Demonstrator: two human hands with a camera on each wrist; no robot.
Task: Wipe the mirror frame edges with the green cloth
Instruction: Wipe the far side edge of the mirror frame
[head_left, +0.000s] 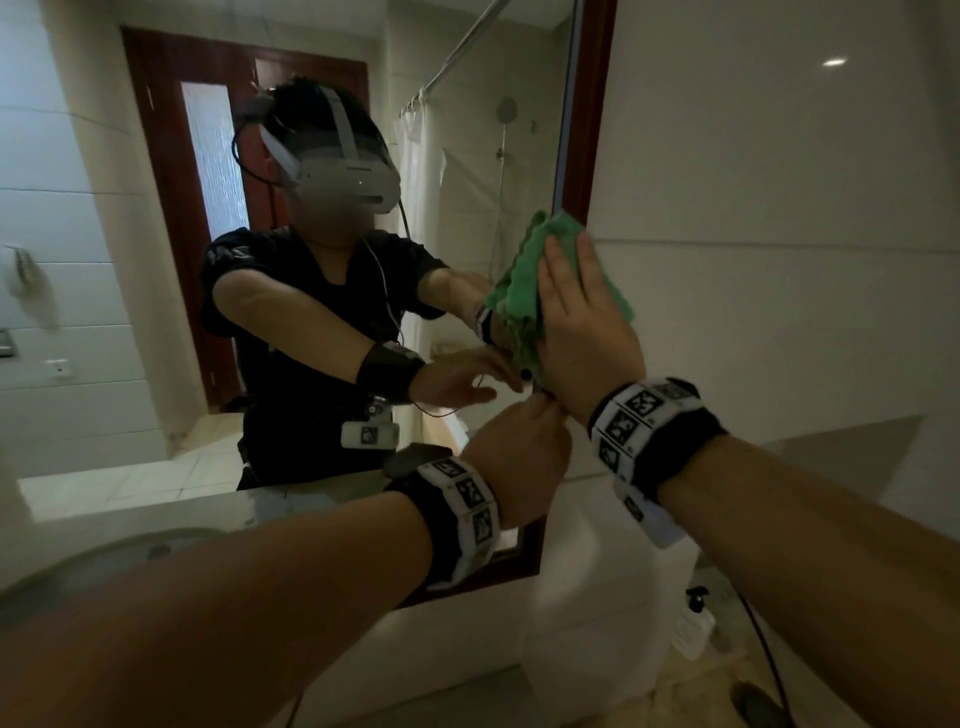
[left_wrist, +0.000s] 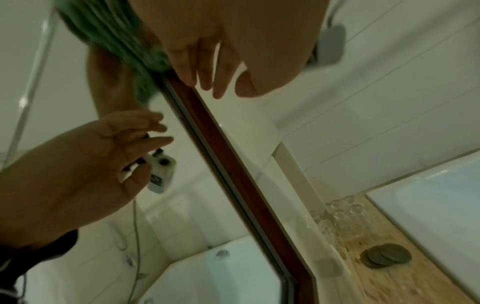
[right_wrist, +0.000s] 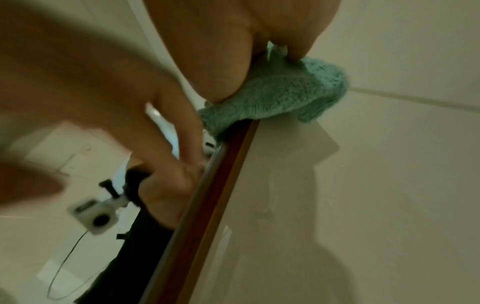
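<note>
While the right hand presses the cloth flat, the left hand stays lower at the same frame edge.
Right hand: the right hand (head_left: 584, 332) lies with straight fingers (head_left: 558, 270) on the green cloth (head_left: 524, 291) and pushes it against the mirror frame (head_left: 589, 130); the fingers are together and do not curl around the cloth.
Green cloth: it is folded over the right vertical edge of the frame, partly on the glass side and partly on the wall side; in the right wrist view the green cloth (right_wrist: 280, 98) sits on top of the dark red wood.
Left hand: the left hand (head_left: 519, 462) is just below the right wrist, with its fingertips at the frame edge; in the left wrist view its fingers (left_wrist: 205, 67) are relaxed, nearly straight, and hold nothing. If they really touch the wood, I cannot tell.
Mirror frame: dark red wood, standing on the white tiled wall (head_left: 779, 208).
Mirror glass: the mirror (head_left: 156, 260) reflects the person with a headset and both arms.
Bench: a wooden bench (left_wrist: 389, 267) below carries some clear glasses (left_wrist: 337, 214) and round dark coasters (left_wrist: 387, 258).
</note>
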